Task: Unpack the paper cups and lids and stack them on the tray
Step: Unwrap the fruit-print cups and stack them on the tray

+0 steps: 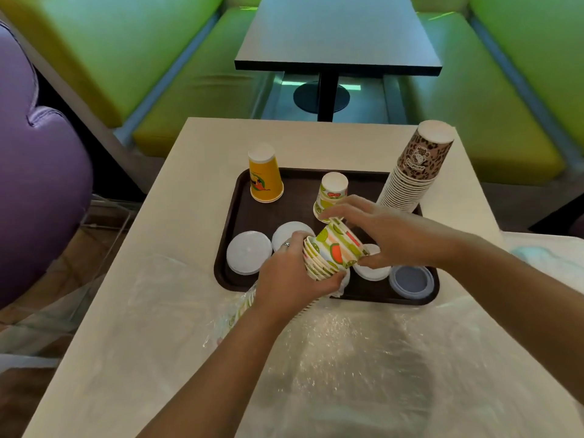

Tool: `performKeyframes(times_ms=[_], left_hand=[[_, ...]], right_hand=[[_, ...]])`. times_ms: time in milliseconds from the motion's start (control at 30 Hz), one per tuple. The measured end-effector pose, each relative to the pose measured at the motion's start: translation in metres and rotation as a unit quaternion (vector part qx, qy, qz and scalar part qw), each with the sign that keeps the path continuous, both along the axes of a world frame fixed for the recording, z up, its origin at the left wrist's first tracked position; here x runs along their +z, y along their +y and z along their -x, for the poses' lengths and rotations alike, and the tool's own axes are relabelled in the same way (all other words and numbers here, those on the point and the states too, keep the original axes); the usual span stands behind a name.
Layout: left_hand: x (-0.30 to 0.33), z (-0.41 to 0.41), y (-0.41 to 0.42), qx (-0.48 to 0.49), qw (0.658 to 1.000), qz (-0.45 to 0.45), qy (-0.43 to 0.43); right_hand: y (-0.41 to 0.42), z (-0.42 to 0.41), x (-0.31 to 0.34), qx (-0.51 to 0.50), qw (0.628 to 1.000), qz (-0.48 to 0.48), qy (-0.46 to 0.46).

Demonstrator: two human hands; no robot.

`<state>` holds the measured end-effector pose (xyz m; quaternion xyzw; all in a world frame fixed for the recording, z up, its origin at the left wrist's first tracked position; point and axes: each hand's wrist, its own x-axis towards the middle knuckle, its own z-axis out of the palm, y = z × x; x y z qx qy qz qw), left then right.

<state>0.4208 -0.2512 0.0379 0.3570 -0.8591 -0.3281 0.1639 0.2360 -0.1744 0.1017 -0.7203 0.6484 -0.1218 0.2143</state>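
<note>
A small stack of fruit-print paper cups lies sideways above the dark brown tray. My left hand grips the stack at its rim end, and my right hand holds its base end from above. On the tray stand an upturned yellow cup, an upturned fruit-print cup and a tall leaning stack of leopard-print cups. White lids lie at the tray's left, another white lid sits under my right hand, and a greyish lid lies at the front right corner.
Clear plastic wrapping covers the near part of the beige table, with more printed cups inside it under my left wrist. A dark table and green benches stand beyond. A purple seat is at left.
</note>
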Motion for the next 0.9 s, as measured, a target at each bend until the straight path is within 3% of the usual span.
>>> performKeyframes(times_ms=[133,300,367,433,600,800,900], left_hand=[[0.001,0.003,-0.004,0.009,1.000,-0.012,0.006],[0.005,0.001,-0.017,0.047,0.998,-0.021,0.023],[0.008,0.000,-0.021,0.054,0.997,-0.037,0.032],[0.010,-0.001,-0.024,0.052,0.997,-0.050,0.033],[0.012,-0.002,-0.024,0.047,0.997,-0.062,0.024],[0.011,-0.002,-0.026,0.050,0.997,-0.063,0.021],[0.011,-0.002,-0.025,0.049,0.997,-0.064,0.019]], right_hand=[[-0.014,-0.009,-0.018,0.064,0.980,0.068,0.174],[-0.035,0.010,-0.031,0.018,0.964,0.202,0.170],[-0.042,0.021,-0.036,-0.044,0.963,0.232,0.133],[-0.049,0.026,-0.044,-0.144,0.957,0.248,0.034],[-0.072,0.027,-0.079,-0.331,0.896,0.234,-0.180],[-0.083,0.029,-0.113,-0.428,0.846,0.181,-0.263],[-0.084,0.030,-0.122,-0.453,0.838,0.146,-0.268]])
